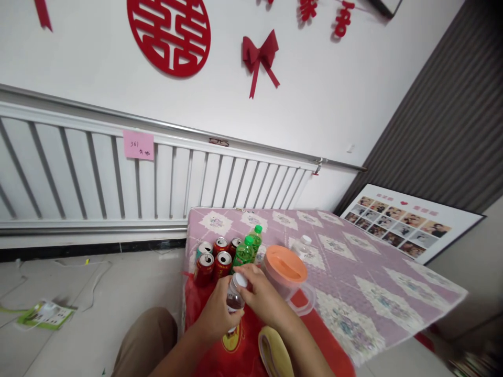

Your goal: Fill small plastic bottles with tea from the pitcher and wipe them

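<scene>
A clear plastic bottle (pixel 234 300) with a white cap (pixel 240 280) stands tilted between my hands above a red cloth (pixel 208 348). My left hand (pixel 217 310) is closed around the bottle's body. Beside the cap, my right hand (pixel 257 288) curls its fingers and thumb against the bottle's upper part. Just beyond are two green bottles (pixel 243 253) with green caps and several opened drink cans (pixel 204 268), mostly red. To the right of my right hand sits a clear pitcher (pixel 275 276) with an orange lid (pixel 286 263). A folded yellow cloth (pixel 275 352) lies near my right forearm.
Another clear bottle (pixel 305 244) with a white cap stands behind the pitcher. The table wears a purple patterned tablecloth (pixel 346 272). A white radiator (pixel 243 180) runs along the wall. A framed photo board (pixel 408 222) leans at the right. A green packet (pixel 46 315) lies on the floor.
</scene>
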Demonstrator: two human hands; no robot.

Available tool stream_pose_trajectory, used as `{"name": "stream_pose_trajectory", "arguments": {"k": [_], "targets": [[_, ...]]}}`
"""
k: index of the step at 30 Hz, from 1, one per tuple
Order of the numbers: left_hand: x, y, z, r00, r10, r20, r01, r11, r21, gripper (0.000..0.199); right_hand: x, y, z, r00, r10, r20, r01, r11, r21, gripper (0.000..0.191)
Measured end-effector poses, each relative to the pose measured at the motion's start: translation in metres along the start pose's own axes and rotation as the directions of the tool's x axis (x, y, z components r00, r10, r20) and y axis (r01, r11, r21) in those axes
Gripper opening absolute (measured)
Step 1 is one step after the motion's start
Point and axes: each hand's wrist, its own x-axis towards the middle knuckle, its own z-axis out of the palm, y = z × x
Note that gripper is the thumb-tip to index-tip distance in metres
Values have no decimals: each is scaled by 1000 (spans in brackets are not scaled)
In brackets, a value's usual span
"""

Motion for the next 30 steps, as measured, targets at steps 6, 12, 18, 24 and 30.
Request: {"name": "stream_pose_trajectory", "arguments": {"k": [6, 12, 18, 24, 30], "targets": [[1, 1, 0, 1000, -8, 2, 8, 1000, -7, 67, 4, -4, -6, 994, -4, 113, 13, 997, -80, 55], [1, 1, -1, 1000, -13, 1, 13, 1000, -6, 62, 9, -8, -11, 985, -45, 166, 69, 988, -141, 55], [1, 0, -2, 1000, -19, 22, 19, 1000, -11, 62, 12, -7, -13, 973, -73, 220, 109, 981, -159, 52], [0, 2, -3, 999, -32, 33, 33, 999, -21, 67, 13, -13, -14, 978, -32, 204, 69, 982, -175, 35], [-1, 1, -3, 998, -41, 45, 43, 998, -41, 64, 14, -19, -5, 985, 133, 110, -91, 940, -328, 21]]}}
